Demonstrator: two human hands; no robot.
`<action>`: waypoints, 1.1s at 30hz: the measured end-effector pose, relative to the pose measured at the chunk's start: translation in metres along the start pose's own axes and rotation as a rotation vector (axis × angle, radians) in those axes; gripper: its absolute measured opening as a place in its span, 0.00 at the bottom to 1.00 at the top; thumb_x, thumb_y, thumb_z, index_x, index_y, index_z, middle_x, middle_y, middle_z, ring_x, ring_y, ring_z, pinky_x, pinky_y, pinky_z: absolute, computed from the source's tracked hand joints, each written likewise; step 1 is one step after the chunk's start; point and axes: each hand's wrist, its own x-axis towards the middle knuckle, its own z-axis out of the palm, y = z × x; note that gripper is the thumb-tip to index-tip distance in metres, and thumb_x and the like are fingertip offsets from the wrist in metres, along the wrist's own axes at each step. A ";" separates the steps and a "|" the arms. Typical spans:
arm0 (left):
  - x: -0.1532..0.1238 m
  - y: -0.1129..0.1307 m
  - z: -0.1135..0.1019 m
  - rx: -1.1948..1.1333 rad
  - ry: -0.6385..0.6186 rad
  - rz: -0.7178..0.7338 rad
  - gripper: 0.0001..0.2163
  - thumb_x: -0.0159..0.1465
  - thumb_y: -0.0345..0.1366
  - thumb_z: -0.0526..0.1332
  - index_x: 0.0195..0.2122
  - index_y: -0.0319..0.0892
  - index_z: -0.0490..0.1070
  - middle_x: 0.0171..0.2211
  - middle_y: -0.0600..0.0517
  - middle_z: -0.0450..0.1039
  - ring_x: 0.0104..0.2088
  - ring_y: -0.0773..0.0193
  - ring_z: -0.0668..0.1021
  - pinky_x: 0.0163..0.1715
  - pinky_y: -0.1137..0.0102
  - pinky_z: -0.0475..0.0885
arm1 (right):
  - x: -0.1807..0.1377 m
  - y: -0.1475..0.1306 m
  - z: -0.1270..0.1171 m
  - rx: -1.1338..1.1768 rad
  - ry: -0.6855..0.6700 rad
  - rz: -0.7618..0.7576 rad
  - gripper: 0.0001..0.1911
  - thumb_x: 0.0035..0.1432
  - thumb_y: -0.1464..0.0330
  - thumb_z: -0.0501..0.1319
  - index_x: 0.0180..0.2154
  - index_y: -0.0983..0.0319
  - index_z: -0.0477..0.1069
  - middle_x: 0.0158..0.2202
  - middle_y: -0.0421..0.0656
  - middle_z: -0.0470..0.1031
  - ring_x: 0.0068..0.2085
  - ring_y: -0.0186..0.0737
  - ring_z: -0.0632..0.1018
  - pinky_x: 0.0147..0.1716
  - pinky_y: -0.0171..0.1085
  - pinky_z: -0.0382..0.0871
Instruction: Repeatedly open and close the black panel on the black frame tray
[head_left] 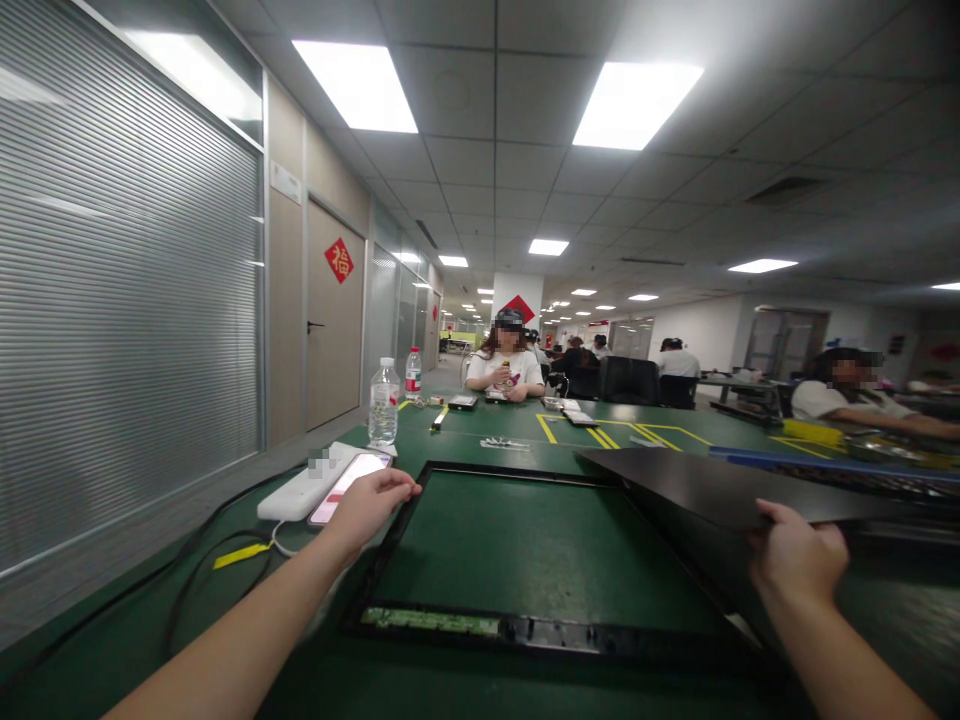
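A black rectangular frame [517,470], like a monitor bezel, lies on the green table with the tabletop showing through its opening. Along its near side runs a green circuit board strip [431,620]. My left hand [371,508] is closed at the frame's far left corner, fingertips pinching its edge. To the right, my right hand [801,555] grips the near edge of a thin dark flat panel [697,485], thumb on top. The panel is tilted and raised over the frame's right side, hiding part of it. The fingers beneath the panel are partly hidden.
At the left lie a lit phone [352,487], a white power strip [300,490] and black cables [187,540]. A water bottle [384,405] stands behind them. Small metal parts [502,443] lie beyond the frame. A person [506,365] sits across the table [465,430]; another sits at right.
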 end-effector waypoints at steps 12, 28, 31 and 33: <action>0.002 -0.006 0.003 0.060 -0.056 0.038 0.08 0.49 0.41 0.59 0.27 0.42 0.70 0.29 0.52 0.78 0.33 0.61 0.76 0.32 0.70 0.66 | -0.001 -0.002 -0.005 0.102 0.022 -0.073 0.18 0.27 0.79 0.63 0.25 0.62 0.61 0.26 0.37 0.68 0.29 0.38 0.74 0.22 0.33 0.74; -0.002 -0.015 0.004 0.394 -0.135 0.268 0.10 0.50 0.34 0.57 0.33 0.44 0.73 0.33 0.51 0.75 0.36 0.58 0.75 0.39 0.67 0.67 | 0.007 0.004 -0.010 -0.031 0.170 0.322 0.16 0.30 0.87 0.59 0.21 0.64 0.60 0.27 0.37 0.67 0.22 0.30 0.71 0.21 0.32 0.72; -0.003 -0.015 0.003 0.409 -0.163 0.233 0.15 0.47 0.27 0.56 0.35 0.45 0.74 0.35 0.51 0.75 0.39 0.58 0.75 0.43 0.67 0.66 | 0.009 0.005 -0.012 -0.045 0.193 0.367 0.16 0.30 0.87 0.59 0.22 0.64 0.61 0.28 0.37 0.68 0.21 0.31 0.71 0.21 0.34 0.73; -0.003 -0.016 0.002 0.435 -0.180 0.206 0.19 0.44 0.23 0.54 0.35 0.46 0.74 0.37 0.52 0.75 0.41 0.58 0.74 0.44 0.67 0.65 | 0.012 0.007 -0.013 -0.052 0.208 0.394 0.16 0.30 0.87 0.60 0.22 0.64 0.61 0.28 0.37 0.68 0.20 0.30 0.71 0.20 0.34 0.72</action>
